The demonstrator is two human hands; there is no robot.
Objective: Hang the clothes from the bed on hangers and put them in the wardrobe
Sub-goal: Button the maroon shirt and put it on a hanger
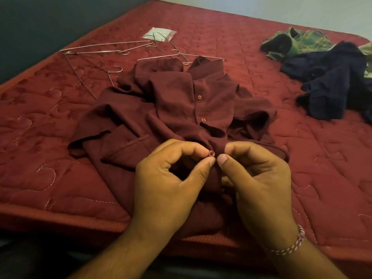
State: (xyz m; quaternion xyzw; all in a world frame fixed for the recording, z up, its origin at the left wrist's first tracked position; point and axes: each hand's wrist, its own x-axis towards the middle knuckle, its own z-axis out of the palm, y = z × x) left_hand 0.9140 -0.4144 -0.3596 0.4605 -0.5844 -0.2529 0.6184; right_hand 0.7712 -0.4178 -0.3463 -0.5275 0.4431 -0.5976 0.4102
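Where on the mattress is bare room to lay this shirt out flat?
Bare mattress lies between the maroon shirt and the navy garment, and at the near left, below the wire hangers. Crowded: the hangers and a small packet beyond the shirt, the green garment at far right. Both the left hand and right hand pinch the shirt.

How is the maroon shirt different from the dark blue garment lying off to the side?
The maroon shirt lies spread in front of the person, collar away from them; the dark blue garment sits crumpled at the bed's right. Both hands, left hand and right hand, pinch the maroon shirt at a button; nothing touches the blue one. Both rest on the red mattress, unhung.
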